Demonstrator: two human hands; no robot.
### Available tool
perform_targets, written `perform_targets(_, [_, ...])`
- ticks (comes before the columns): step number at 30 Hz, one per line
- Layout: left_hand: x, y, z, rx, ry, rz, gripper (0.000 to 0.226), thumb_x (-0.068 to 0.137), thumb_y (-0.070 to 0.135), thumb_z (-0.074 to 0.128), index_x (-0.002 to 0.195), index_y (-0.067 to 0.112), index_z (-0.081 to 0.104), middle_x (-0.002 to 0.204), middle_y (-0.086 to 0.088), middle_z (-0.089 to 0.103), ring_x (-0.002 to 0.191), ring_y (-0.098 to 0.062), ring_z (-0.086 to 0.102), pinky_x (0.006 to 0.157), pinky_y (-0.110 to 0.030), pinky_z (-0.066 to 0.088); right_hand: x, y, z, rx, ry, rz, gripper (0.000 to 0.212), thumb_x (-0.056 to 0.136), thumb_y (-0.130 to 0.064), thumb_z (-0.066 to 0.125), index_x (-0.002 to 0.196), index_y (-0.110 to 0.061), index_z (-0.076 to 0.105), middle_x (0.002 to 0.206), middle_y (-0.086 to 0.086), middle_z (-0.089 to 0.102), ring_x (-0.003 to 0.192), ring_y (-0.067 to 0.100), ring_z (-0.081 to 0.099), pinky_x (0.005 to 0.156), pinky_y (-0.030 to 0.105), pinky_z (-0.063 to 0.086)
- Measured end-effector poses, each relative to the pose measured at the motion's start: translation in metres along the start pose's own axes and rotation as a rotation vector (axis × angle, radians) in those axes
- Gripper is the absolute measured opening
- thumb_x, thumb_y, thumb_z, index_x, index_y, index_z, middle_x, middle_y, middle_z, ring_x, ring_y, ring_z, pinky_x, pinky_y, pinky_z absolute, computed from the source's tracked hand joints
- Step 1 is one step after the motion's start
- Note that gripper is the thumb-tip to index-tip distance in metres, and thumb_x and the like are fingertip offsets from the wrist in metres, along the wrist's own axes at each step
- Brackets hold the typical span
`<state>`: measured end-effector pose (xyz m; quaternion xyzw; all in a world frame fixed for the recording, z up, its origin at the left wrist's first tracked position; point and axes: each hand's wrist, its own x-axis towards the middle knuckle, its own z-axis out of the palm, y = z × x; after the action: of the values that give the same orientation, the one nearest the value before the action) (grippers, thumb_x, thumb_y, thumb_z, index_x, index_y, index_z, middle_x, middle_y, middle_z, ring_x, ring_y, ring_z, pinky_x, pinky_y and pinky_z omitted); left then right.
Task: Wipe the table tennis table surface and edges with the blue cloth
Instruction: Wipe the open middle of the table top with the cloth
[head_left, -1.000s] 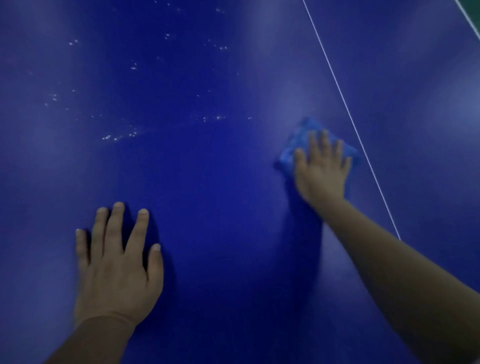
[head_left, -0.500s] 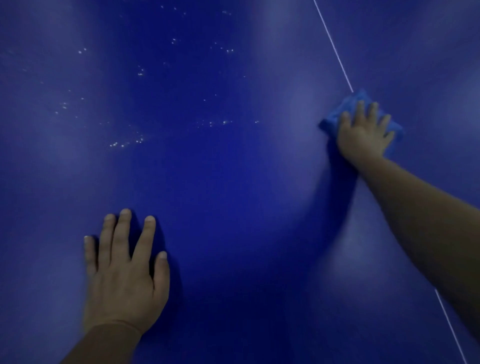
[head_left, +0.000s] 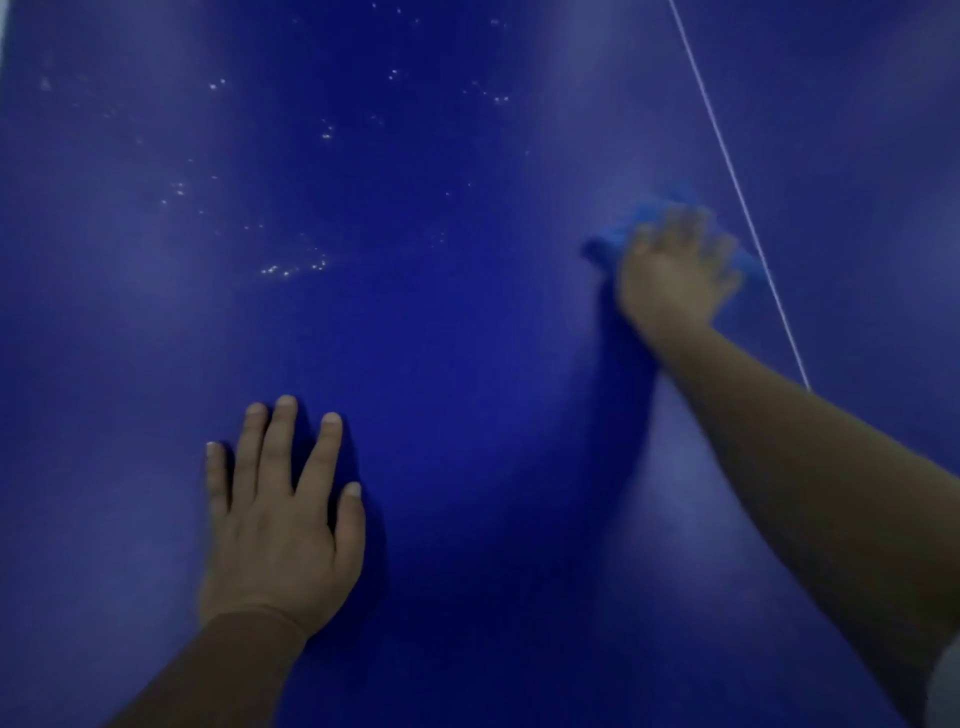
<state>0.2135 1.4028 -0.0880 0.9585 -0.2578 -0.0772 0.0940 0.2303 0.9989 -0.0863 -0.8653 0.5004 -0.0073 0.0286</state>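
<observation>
The dark blue table tennis table (head_left: 467, 338) fills the whole view. My right hand (head_left: 675, 275) presses the folded blue cloth (head_left: 618, 234) flat against the surface, fingers spread over it; the hand and cloth are blurred by motion. The cloth lies just left of the thin white centre line (head_left: 727, 171). My left hand (head_left: 280, 519) rests flat on the table at the lower left, fingers straight and slightly spread, holding nothing.
Small bright specks or droplets (head_left: 296, 267) are scattered over the upper left and upper middle of the table. A pale strip shows at the far upper left corner, where the table's edge may be.
My right hand has slid the cloth back left and nearer, off the white line it covered half a second ago. The left hand has stayed planted.
</observation>
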Motion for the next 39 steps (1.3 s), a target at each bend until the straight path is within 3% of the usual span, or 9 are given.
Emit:
perform_targets(2, [0.0, 0.0, -0.001, 0.013, -0.012, 0.004, 0.066, 0.095, 0.044, 0.029, 0.151, 0.013, 0.042, 0.162, -0.019, 0.026, 0.153, -0.035, 0.014, 0.122, -0.061, 0.01, 0.014, 0.024, -0.011, 0.109, -0.085, 0.348, 0.063, 0.105, -0.052, 0.013, 0.161, -0.024, 0.009, 0.169, 0.004, 0.0, 0.153, 0.042, -0.004, 0.118, 0.065, -0.003])
perform_targets(5, [-0.001, 0.001, -0.003, 0.029, -0.025, -0.003, 0.066, 0.095, 0.045, 0.028, 0.152, 0.014, 0.041, 0.163, -0.018, 0.025, 0.154, -0.033, 0.012, 0.122, -0.061, 0.01, -0.015, -0.025, -0.008, 0.15, -0.067, 0.377, 0.065, 0.105, -0.051, 0.018, 0.161, -0.019, 0.011, 0.169, 0.01, 0.001, 0.152, 0.045, -0.002, 0.117, 0.067, -0.003])
perform_targets(13, [0.0, 0.002, -0.004, 0.031, -0.014, 0.009, 0.065, 0.095, 0.042, 0.03, 0.151, 0.013, 0.044, 0.161, -0.019, 0.03, 0.152, -0.035, 0.019, 0.121, -0.061, 0.012, -0.139, -0.199, 0.019, 0.042, -0.192, -0.892, 0.063, 0.103, -0.056, 0.023, 0.16, -0.029, 0.017, 0.169, -0.001, 0.008, 0.154, 0.036, 0.001, 0.121, 0.061, 0.003])
perform_targets(17, [-0.002, 0.0, -0.002, 0.016, -0.029, 0.016, 0.064, 0.096, 0.044, 0.03, 0.153, 0.015, 0.04, 0.163, -0.017, 0.026, 0.154, -0.033, 0.013, 0.121, -0.062, 0.013, -0.051, -0.104, 0.011, -0.04, 0.001, -0.37, 0.063, 0.105, -0.054, 0.021, 0.161, -0.026, 0.015, 0.169, 0.003, 0.009, 0.153, 0.041, 0.007, 0.119, 0.061, 0.007])
perform_targets(21, [-0.002, -0.001, -0.001, 0.009, -0.035, 0.021, 0.063, 0.097, 0.044, 0.03, 0.153, 0.017, 0.039, 0.164, -0.016, 0.025, 0.155, -0.033, 0.012, 0.121, -0.061, 0.012, -0.017, -0.089, -0.003, 0.138, -0.101, 0.153, 0.069, 0.102, -0.056, 0.015, 0.161, -0.022, 0.009, 0.169, 0.007, 0.001, 0.152, 0.045, -0.004, 0.117, 0.067, -0.002])
perform_targets(29, [-0.001, 0.0, -0.003, 0.003, -0.046, 0.02, 0.063, 0.096, 0.044, 0.032, 0.153, 0.019, 0.04, 0.163, -0.015, 0.027, 0.154, -0.032, 0.017, 0.121, -0.059, 0.012, -0.161, -0.245, 0.024, 0.019, -0.182, -0.949, 0.063, 0.103, -0.057, 0.019, 0.16, -0.03, 0.013, 0.169, -0.001, 0.005, 0.154, 0.036, -0.002, 0.12, 0.06, -0.003])
perform_targets(31, [-0.002, -0.001, -0.003, 0.003, -0.06, 0.02, 0.063, 0.096, 0.045, 0.03, 0.153, 0.019, 0.039, 0.163, -0.015, 0.027, 0.154, -0.032, 0.016, 0.122, -0.06, 0.012, -0.13, -0.225, 0.023, -0.026, -0.117, -0.884, 0.062, 0.104, -0.055, 0.021, 0.16, -0.03, 0.013, 0.169, -0.001, 0.006, 0.154, 0.036, 0.001, 0.12, 0.059, 0.0])
perform_targets(36, [-0.001, -0.001, -0.006, -0.036, -0.098, 0.016, 0.069, 0.096, 0.05, 0.018, 0.159, 0.024, 0.02, 0.169, -0.012, 0.006, 0.155, -0.028, -0.009, 0.123, -0.057, -0.007, -0.075, -0.159, 0.015, 0.107, -0.077, -0.179, 0.066, 0.103, -0.055, 0.017, 0.161, -0.025, 0.012, 0.169, 0.005, 0.005, 0.153, 0.042, -0.001, 0.119, 0.066, 0.001])
perform_targets(39, [0.0, -0.003, -0.01, -0.097, -0.127, 0.068, 0.073, 0.095, 0.055, 0.012, 0.161, 0.024, 0.005, 0.168, -0.009, -0.012, 0.151, -0.025, -0.026, 0.119, -0.053, -0.02, -0.113, -0.207, 0.016, 0.085, -0.115, -0.206, 0.069, 0.102, -0.058, 0.015, 0.161, -0.024, 0.008, 0.169, 0.006, 0.0, 0.152, 0.043, -0.004, 0.118, 0.067, -0.001])
